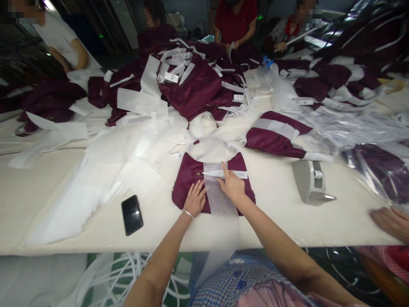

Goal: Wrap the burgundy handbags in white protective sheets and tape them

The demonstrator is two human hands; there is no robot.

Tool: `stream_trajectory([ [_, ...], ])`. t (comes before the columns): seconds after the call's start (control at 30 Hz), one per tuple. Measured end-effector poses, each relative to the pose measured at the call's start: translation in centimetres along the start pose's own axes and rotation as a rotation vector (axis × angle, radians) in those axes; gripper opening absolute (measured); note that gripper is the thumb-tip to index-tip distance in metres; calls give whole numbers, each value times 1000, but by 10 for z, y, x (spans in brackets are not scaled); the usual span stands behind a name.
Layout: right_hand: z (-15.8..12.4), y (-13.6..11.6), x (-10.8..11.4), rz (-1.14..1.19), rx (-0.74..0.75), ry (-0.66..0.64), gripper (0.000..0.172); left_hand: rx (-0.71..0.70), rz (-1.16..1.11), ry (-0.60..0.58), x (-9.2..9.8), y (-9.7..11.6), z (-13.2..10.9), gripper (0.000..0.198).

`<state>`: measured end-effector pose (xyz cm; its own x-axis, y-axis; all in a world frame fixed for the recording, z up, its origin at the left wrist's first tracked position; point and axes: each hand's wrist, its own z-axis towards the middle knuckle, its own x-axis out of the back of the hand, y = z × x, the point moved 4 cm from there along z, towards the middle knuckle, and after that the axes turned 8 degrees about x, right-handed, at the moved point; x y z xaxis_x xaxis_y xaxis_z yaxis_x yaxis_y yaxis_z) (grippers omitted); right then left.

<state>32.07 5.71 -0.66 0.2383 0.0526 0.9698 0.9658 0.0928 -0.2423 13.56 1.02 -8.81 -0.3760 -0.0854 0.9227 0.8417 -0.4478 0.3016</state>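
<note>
A maroon handbag (188, 170) lies flat on the cream table (271, 221) in front of me. A translucent white wrapping strip (219, 198) runs across its middle and hangs over the table's front edge. My left hand (195, 198) rests with spread fingers on the bag's lower left part, beside the strip. My right hand (233, 185) is over the strip, its index finger stretched out onto a narrow white strip (239, 174) near the bag's zipper pull. The bag's handle, wrapped in white, curves behind it.
A black phone (132, 215) lies left, near a pile of white sheets (79, 204). A tape dispenser (308, 183) stands right. Behind are another maroon bag (271, 134) and a heap of bags (191, 91). Co-workers stand across the table; a person's hand (391, 221) is at far right.
</note>
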Motion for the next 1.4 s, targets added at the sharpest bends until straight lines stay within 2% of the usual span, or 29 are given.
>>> stream_trajectory([
  [0.13, -8, -4, 9, -92, 82, 149, 63, 3, -8, 6, 0, 0, 0, 45],
  [0.23, -13, -13, 6, -113, 207, 252, 57, -1, -3, 3, -1, -1, 0, 45],
  [0.37, -8, -27, -19, -42, 417, 212, 48, -5, -2, 23, -4, -3, -1, 47],
  [0.5, 1, -24, -48, -2, 420, 159, 62, -12, -46, 42, -8, -6, -2, 45],
  [0.57, 3, -20, -56, -11, 421, 154, 63, -11, -124, 59, -4, -6, -3, 41],
  [0.67, 2, -16, -60, -14, 418, 162, 62, 101, -354, 145, 17, -6, -2, 29],
  [0.8, 2, -15, -61, -1, 422, 164, 62, 402, -547, 456, 67, 2, 16, 27],
  [0.83, 3, -16, -62, 4, 426, 165, 63, 413, -557, 477, 75, 8, 27, 27],
  [0.87, 4, -16, -62, 10, 431, 164, 63, 388, -564, 446, 79, 17, 40, 28],
  [0.93, 7, -17, -63, 27, 442, 157, 62, 295, -549, 267, 70, 33, 68, 31],
  [1.03, 9, -11, -57, 77, 480, 123, 60, 207, -365, 16, 31, 43, 91, 42],
  [1.13, -8, 12, -44, 215, 512, 134, 48, 166, -167, -36, -5, 39, 87, 50],
  [1.17, -18, 27, -39, 280, 446, 188, 44, 159, -133, -29, -13, 37, 84, 53],
  [1.2, -30, 44, -34, 352, 321, 264, 42, 157, -114, -21, -17, 36, 80, 55],
  [1.27, -59, 84, -33, 519, -73, 395, 44, 155, -110, -22, -21, 34, 75, 59],
  [1.3, -74, 102, -37, 622, -283, 418, 49, 148, -120, -30, -20, 34, 75, 60],
  [1.37, -94, 123, -50, 883, -572, 336, 62, 133, -152, -44, -18, 32, 75, 63],
  [1.4, -97, 125, -56, 1030, -623, 247, 68, 129, -170, -46, -16, 31, 76, 64],
])
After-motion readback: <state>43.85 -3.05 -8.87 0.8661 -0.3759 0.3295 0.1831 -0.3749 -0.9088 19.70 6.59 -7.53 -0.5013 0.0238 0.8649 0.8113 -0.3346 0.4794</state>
